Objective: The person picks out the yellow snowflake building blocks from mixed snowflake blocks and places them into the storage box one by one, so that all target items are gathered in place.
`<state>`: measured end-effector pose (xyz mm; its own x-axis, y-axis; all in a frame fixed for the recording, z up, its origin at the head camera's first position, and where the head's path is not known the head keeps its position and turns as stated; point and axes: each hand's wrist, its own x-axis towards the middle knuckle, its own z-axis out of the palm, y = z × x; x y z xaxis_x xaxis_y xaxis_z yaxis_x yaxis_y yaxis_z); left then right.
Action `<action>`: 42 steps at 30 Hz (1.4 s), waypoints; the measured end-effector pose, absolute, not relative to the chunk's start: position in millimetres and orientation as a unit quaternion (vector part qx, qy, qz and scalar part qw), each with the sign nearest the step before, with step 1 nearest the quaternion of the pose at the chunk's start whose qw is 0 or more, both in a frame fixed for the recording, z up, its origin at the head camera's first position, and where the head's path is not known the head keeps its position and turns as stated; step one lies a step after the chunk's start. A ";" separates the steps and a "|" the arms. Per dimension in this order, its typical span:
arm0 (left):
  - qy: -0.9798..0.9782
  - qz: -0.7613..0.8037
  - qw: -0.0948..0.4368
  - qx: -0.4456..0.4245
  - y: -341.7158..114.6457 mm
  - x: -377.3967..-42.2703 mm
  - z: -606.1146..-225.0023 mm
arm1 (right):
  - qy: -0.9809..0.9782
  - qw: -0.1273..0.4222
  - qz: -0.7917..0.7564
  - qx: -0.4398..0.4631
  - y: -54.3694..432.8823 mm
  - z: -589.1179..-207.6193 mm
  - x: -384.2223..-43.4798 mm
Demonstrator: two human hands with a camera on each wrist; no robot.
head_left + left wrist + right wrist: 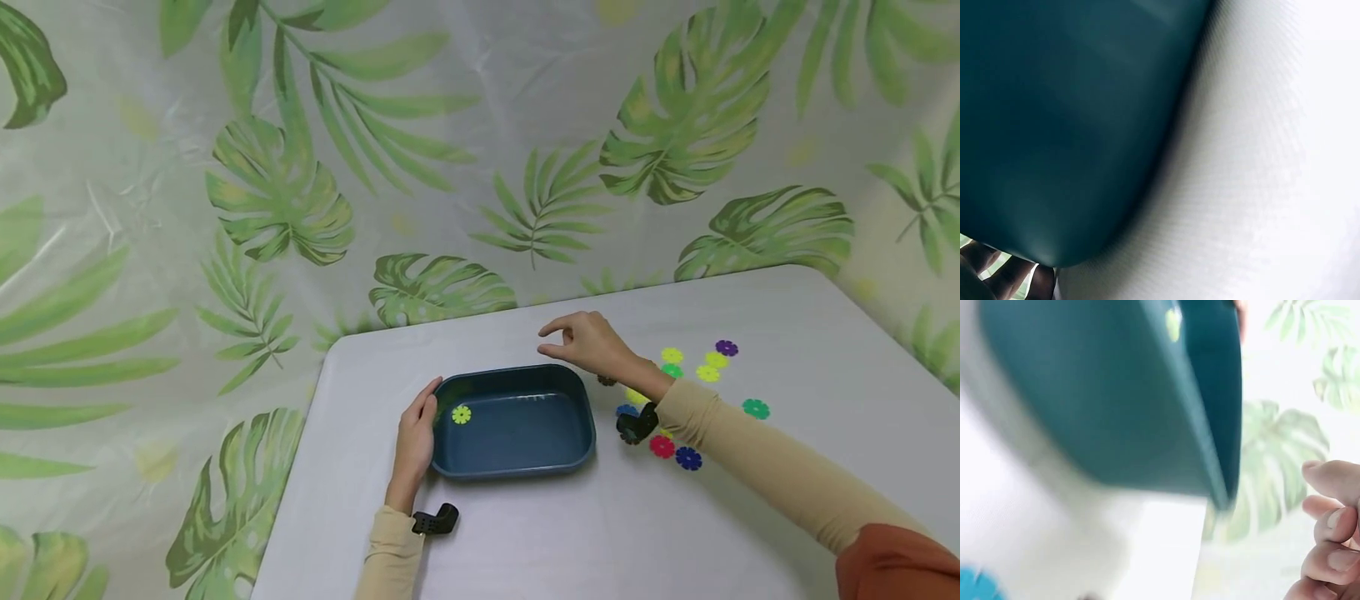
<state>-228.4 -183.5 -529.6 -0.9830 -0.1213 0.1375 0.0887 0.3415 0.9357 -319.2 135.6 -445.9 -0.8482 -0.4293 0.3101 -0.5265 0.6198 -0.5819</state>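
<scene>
A dark blue rectangular basin (513, 468) stands on the table, with one yellow-green flower-shaped plastic disc (461, 414) lying inside near its left end. My left hand (414, 437) grips the basin's left side, thumb at the rim. In the left wrist view, some of its fingers (1007, 275) show past the basin's corner. Above the basin's back right corner hovers my right hand (592, 343), thumb and index finger apart with a gap between them. The right wrist view shows that hand's fingers loosely bent, with nothing between them, beside the basin wall (1097, 400).
Several flower-shaped discs lie scattered right of the basin, among them a red disc (662, 447), a dark blue disc (688, 458), a green disc (756, 408) and a purple disc (726, 347). My right forearm passes over some. A leaf-patterned curtain (420, 208) hangs behind the white table (525, 542).
</scene>
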 end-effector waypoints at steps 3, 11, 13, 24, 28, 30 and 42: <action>-0.815 -0.572 0.093 0.011 -182.6 -227.6 -528.5 | -0.902 0.077 0.347 0.245 159.7 -450.7 -320.3; -0.812 -0.577 0.088 0.010 -182.9 -227.0 -528.5 | -0.920 0.073 0.349 0.162 227.0 -469.0 -318.9; -0.811 -0.578 0.085 0.012 -182.9 -226.7 -528.9 | -0.926 0.071 0.345 0.138 243.6 -474.8 -316.5; -0.813 -0.576 0.087 0.015 -182.1 -226.2 -528.9 | -0.943 0.087 0.312 0.077 328.5 -503.3 -294.7; -0.813 -0.576 0.087 0.014 -182.5 -226.8 -529.0 | -0.947 0.074 0.311 0.045 349.1 -508.6 -287.6; -0.812 -0.576 0.089 0.008 -182.9 -226.9 -529.3 | -0.948 0.069 0.309 0.033 356.9 -511.1 -284.7; -0.807 -0.584 0.091 0.003 -182.5 -227.8 -529.4 | -0.953 0.066 0.294 0.023 386.2 -524.9 -276.3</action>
<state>-227.8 -182.5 -529.4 -0.9834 -0.1113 0.1431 0.1010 0.3188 0.9424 -276.3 386.2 -524.9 -0.9904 -0.0052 0.1385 -0.0823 0.8259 -0.5578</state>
